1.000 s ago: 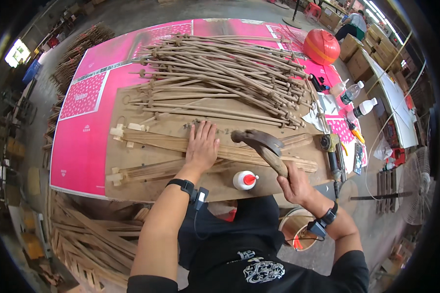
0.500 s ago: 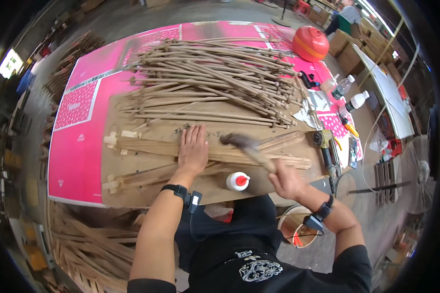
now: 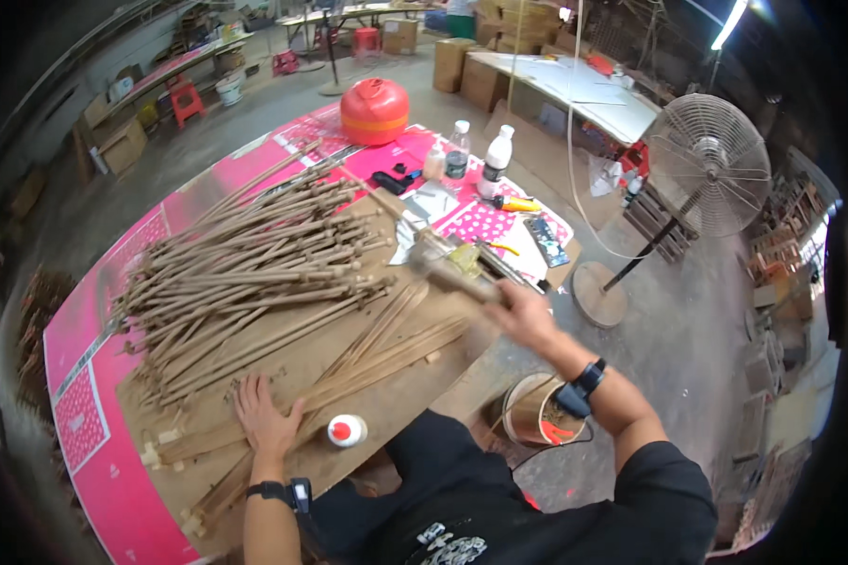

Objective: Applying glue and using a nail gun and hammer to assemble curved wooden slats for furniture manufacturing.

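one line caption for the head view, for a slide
Left hand flat on wooden slats, right hand raising a mallet.

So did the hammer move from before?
Yes. The hammer in the right hand swung up and away from the wooden sticks under the left hand.

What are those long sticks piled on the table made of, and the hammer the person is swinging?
The sticks look like bare, unfinished wood: matt brown, with notched ends. The hammer in the right hand is blurred; its handle looks wooden, its head dark, perhaps metal or rubber.
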{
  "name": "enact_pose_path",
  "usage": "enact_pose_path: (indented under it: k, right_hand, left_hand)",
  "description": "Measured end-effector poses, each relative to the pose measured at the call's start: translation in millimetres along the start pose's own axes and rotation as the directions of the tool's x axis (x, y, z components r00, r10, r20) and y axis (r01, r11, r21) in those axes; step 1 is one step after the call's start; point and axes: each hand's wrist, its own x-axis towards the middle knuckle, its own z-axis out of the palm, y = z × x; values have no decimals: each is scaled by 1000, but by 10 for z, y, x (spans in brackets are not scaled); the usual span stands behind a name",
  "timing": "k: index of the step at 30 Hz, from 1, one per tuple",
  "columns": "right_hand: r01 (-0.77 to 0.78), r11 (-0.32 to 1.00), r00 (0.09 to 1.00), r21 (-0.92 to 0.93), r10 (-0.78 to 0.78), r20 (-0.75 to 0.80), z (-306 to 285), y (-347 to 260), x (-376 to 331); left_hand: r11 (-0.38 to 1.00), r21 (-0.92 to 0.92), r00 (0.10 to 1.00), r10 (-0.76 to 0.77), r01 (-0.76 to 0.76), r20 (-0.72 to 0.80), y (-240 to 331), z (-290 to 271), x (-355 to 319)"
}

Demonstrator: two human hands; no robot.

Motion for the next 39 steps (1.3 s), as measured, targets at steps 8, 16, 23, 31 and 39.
enact_pose_path:
  k: [8,16,23,31,39]
  right_hand:
    - [-324,900,946,-291,309,-97,-93,1067,722]
    - [75,947,987,-312,-115,-109,222,879,842]
    - [108,974,986,-197,-80,149,668,452,610]
    - [-74,970,982,-233,111,152,374,114,918]
    - [-30,995,899,99,-16,438,-201,-817,632]
  left_hand:
    - [998,19,999,53,-53,3,14,-76,-50]
    - [999,4,998,51,-52,47,-82,-45,-67]
    - [998,57,1000,-8,7,21,-221,-182,-518]
    - [993,70,994,-97,94,54,-274,-285,-810]
    - [996,33,997,-79,79,2,-323,-260,-802]
